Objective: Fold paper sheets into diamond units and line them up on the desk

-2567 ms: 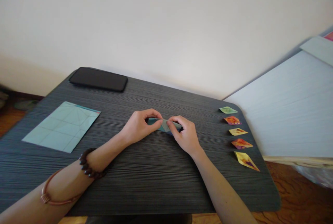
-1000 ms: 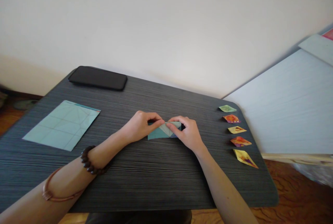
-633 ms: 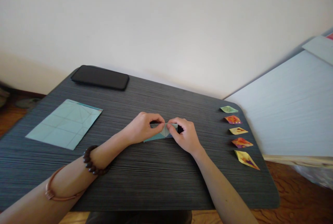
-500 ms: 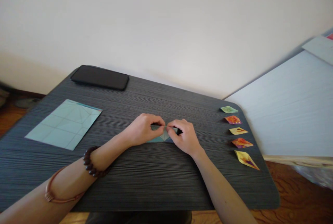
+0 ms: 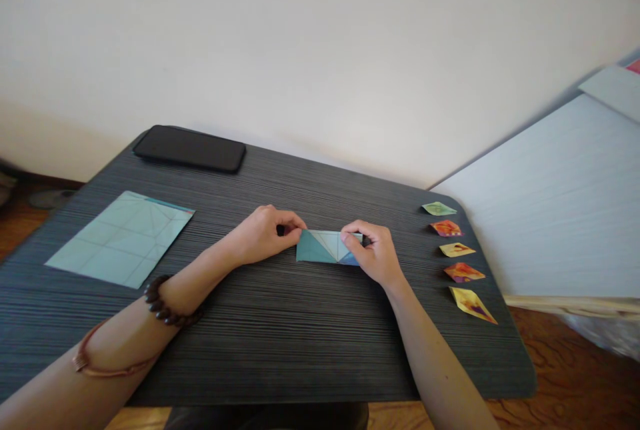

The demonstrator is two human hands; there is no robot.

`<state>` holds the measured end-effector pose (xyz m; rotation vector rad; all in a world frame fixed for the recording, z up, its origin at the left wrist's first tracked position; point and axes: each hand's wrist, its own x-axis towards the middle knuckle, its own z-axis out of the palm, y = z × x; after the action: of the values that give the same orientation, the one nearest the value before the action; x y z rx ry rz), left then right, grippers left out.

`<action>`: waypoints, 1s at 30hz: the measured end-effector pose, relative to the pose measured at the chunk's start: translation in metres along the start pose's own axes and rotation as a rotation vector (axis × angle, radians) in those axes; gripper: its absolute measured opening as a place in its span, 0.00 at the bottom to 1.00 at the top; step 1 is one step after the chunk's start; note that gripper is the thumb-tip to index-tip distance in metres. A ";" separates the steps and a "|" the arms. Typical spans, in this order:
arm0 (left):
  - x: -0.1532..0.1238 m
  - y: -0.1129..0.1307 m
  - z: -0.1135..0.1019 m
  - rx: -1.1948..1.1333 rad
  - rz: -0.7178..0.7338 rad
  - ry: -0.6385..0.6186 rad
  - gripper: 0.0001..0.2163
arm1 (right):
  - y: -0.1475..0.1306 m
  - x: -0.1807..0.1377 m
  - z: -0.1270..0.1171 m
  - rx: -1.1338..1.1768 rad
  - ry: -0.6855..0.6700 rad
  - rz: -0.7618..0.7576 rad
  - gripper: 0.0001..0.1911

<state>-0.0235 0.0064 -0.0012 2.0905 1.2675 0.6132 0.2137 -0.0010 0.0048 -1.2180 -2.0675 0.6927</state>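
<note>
A folded strip of blue-green paper [image 5: 320,247] with pale triangular faces and crease lines is held between my hands, over the middle of the dark table [image 5: 280,343]. My left hand [image 5: 267,233] pinches its upper left corner between thumb and forefinger. My right hand [image 5: 373,250] grips the right part, the thumb lying on the front face. The fingers of that hand cover the paper's right end. Dark beads and a reddish-brown band circle my left wrist and forearm.
Light-blue creased sheets [image 5: 120,237] lie at the left. A black phone [image 5: 190,148] rests at the far left edge. Several small folded papers form a column at the right, among them a green one [image 5: 439,208] and a yellow one [image 5: 473,305]. A wall stands behind.
My hands have moved apart, the left slightly left and the right further right. More of the folded paper's front now shows between them.
</note>
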 end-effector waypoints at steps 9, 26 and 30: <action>0.000 0.005 0.002 -0.120 -0.043 0.015 0.14 | 0.001 0.001 0.017 0.064 0.037 0.146 0.13; 0.001 -0.002 0.003 0.078 0.051 0.071 0.12 | 0.008 0.000 0.017 0.001 0.025 0.133 0.12; -0.001 -0.003 0.005 0.210 0.152 0.072 0.10 | 0.006 0.001 0.026 -0.136 0.074 0.138 0.09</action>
<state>-0.0222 0.0053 -0.0066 2.3740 1.2677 0.6506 0.1974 -0.0010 -0.0164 -1.4523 -2.0106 0.5680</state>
